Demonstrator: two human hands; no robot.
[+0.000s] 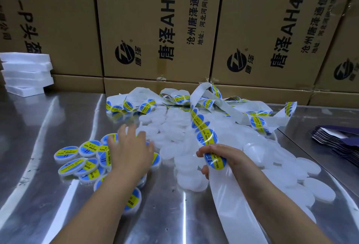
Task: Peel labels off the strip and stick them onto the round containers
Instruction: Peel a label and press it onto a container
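Observation:
A long white backing strip [223, 189] with round blue-and-yellow labels [206, 137] runs from a tangle at the back down to the front. My right hand [223, 158] grips the strip at a label [215, 163]. A heap of plain white round containers [174, 136] fills the middle of the steel table. At the left lies a group of labelled containers [77, 158]. My left hand [130, 152] hovers over them with fingers spread, reaching toward the plain ones; I see nothing in it.
The steel table [38, 127] backs onto a wall of brown cardboard boxes [155, 29]. White foam blocks [27, 74] are stacked at the back left. A pile of dark pouches [338, 142] lies at the right edge.

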